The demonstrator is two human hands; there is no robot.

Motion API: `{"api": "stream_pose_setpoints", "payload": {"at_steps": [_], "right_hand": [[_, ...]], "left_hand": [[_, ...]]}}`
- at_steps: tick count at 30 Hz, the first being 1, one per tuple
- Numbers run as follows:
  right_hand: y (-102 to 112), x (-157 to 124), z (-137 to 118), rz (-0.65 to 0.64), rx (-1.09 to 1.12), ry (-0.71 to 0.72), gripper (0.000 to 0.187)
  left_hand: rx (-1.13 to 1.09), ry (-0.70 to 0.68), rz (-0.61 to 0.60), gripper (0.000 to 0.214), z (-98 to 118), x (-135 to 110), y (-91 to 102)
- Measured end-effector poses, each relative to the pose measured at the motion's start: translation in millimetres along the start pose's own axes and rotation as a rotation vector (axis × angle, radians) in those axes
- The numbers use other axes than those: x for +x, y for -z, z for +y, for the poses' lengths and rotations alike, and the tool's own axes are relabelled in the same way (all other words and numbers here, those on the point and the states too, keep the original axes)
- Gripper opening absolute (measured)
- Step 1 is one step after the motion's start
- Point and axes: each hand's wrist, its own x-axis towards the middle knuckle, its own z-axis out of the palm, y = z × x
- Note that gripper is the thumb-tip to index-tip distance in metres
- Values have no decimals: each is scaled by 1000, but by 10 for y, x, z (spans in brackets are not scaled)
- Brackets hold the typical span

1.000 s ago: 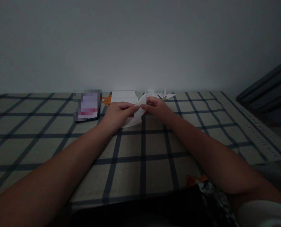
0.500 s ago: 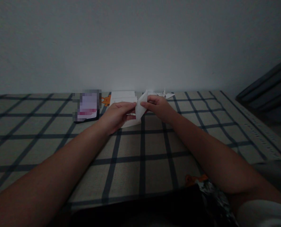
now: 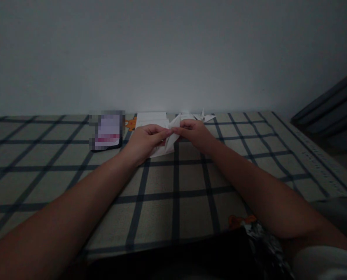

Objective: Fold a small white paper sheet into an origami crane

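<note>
Both of my hands meet over a folded white paper at the far middle of the checked cloth. My left hand pinches the paper's left side, fingers closed on it. My right hand pinches its upper right edge, fingertips touching those of the left hand. The paper's lower part rests on the cloth. The light is dim.
A phone with a lit screen lies left of my hands. Behind them lie white sheets, an orange figure and a small folded paper crane by the wall. A dark bag sits at the near edge.
My fingertips have come together again on the paper's upper edge after parting slightly half a second ago. The paper's raised flap has been pressed lower. My arms have stayed in place.
</note>
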Motion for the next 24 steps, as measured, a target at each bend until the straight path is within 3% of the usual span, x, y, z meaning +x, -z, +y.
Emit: {"api": "stream_pose_setpoints", "payload": {"at_steps": [7, 11, 17, 24], "right_hand": [[-42, 5, -12, 10, 98, -62, 37], [-40, 21, 4, -70, 220, -92, 31], [-22, 14, -12, -48, 110, -23, 30], [-2, 26, 76, -93, 163, -29, 30]], "left_hand": [[180, -146, -5, 34, 17, -36, -11], [150, -133, -28, 32, 27, -40, -10], [104, -120, -5, 32, 34, -37, -7], [154, -78, 31, 35, 84, -61, -21]]}}
